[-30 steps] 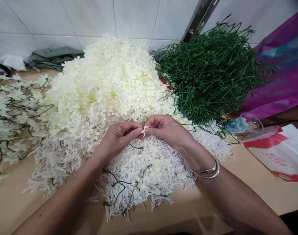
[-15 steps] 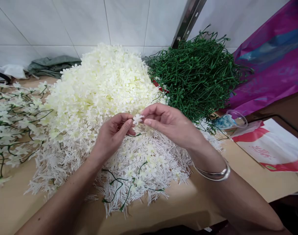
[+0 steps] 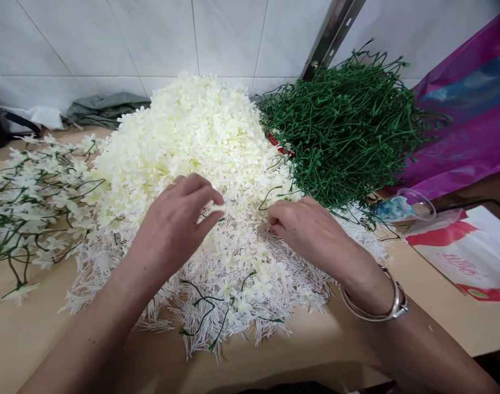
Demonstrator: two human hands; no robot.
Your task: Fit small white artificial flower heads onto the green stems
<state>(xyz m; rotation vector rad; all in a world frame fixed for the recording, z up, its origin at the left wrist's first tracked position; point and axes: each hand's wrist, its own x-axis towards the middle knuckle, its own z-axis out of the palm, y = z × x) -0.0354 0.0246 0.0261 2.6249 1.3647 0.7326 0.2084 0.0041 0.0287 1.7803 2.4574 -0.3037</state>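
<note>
My left hand [image 3: 173, 216] hovers over the heap of white artificial flower heads [image 3: 192, 126], thumb and index finger apart with nothing visible between them. To its right, my right hand [image 3: 307, 225] is down at the pile of thin white stamens [image 3: 293, 271], fingers curled together; their tips are hidden, so what they pinch cannot be made out. A green stem [image 3: 266, 197] arches just beyond the right fingers. Several flower heads and green stems [image 3: 204, 300] lie on the stamens nearer to me.
Behind my right hand rises a mound of green plastic stems [image 3: 348, 120]. Stemmed flowers [image 3: 40, 191] spread at the left. A clear plastic cup [image 3: 401, 208], a red-and-white packet [image 3: 459, 251] and a purple bag [image 3: 475, 109] are at the right. A tiled wall [image 3: 229, 38] stands behind the table [image 3: 311, 350].
Both hands have parted from the single white flower they held between them. My left hand has moved slightly left and opened; my right has dropped down to the right, onto the pile.
</note>
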